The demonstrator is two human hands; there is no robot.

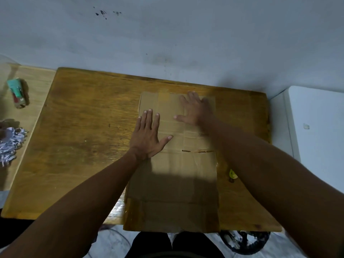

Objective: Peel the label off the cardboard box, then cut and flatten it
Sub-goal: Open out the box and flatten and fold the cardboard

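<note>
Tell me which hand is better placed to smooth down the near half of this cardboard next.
Left, probably. The left hand lies flat on the cardboard box nearer the person, beside the unpressed near half. The right hand is pressing the far end, so it would travel farther back.

Dim, soft indoor light. A broad shadow falls across the cardboard (pixel 176 183) below the left hand (pixel 147 138). Edges bend with wide-angle distortion; detail is slightly soft.

Single head view — looks steeply down from above the table's (pixel 74 127) near edge, close; wall (pixel 167 34) at far side.
</note>
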